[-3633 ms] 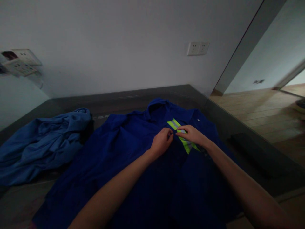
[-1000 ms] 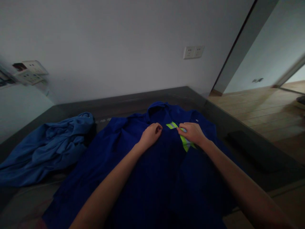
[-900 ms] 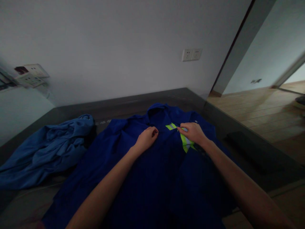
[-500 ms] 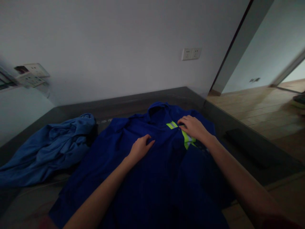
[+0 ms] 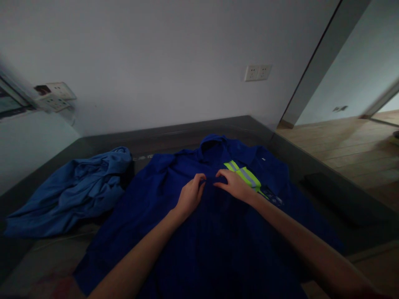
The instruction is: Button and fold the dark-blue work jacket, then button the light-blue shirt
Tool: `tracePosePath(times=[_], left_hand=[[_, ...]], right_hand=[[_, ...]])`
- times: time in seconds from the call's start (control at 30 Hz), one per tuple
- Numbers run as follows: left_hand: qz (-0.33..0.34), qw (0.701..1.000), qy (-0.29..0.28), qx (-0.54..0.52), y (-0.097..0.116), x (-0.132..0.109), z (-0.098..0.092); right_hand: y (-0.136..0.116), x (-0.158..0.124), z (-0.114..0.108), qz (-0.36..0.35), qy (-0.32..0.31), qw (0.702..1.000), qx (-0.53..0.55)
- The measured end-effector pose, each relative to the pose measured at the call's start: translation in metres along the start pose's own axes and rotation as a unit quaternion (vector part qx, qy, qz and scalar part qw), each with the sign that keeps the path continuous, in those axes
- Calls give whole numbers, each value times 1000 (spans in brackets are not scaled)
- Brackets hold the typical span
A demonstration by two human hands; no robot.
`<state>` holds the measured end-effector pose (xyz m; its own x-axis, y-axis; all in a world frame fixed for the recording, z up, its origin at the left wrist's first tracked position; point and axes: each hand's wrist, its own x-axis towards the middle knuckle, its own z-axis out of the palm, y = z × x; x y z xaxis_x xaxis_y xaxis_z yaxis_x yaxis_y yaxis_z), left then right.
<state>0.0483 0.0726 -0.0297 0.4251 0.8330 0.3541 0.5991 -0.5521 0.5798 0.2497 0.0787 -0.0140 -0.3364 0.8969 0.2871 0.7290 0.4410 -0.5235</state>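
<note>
"Royal-blue work jacket (image 5: 212, 224), qty 1. Loc: laid out on dark tabletop, collar (image 5: 213, 145) to the far side, near edge cut off by frame."

"Markings?"

"Yellow-green reflective strip (image 5: 247, 176) w/ grey band, on view-right chest; printed patch (image 5: 272, 195) just below it, text too small to read. Small white tag (image 5: 263, 159) nr view-right shoulder."

"Hands?"

"L hand (image 5: 190, 195): fingers curled to thumb, pinching a fold of jacket front. R hand (image 5: 234, 185): thumb one side, fingertips other, same fold, just beside reflective strip. Hands close, apart. Any button btwn them: too dark, can't tell."

"Surroundings?"

"Tabletop (image 5: 255, 128): dark, glossy, w/ white lettering (image 5: 149, 157), partly covered. Crumpled blue garment (image 5: 77, 187), lighter shade, heaped view-left of jacket. Flat black oblong item (image 5: 339, 199), view-right, type can't tell."

"Beyond table?"

"Pale wall (image 5: 162, 62) w/ double power socket (image 5: 258, 72); further sockets (image 5: 56, 97) in far-left corner, blurred. Wood-plank floor (image 5: 343, 141), view-right."
</note>
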Motion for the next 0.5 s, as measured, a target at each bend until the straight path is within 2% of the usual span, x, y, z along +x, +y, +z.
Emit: tracePosePath(times=[0.1, 0.2, 0.5], left_hand=[[28, 999, -11, 12, 1, -1, 1], [24, 999, -28, 35, 2, -3, 3], [-17, 1000, 7, -15, -2, -3, 10]], right_hand=[[2, -2, 6, 16, 7, 998, 67], [0, -4, 11, 19, 15, 993, 112], [-4, -6, 15, 29, 28, 993, 114]])
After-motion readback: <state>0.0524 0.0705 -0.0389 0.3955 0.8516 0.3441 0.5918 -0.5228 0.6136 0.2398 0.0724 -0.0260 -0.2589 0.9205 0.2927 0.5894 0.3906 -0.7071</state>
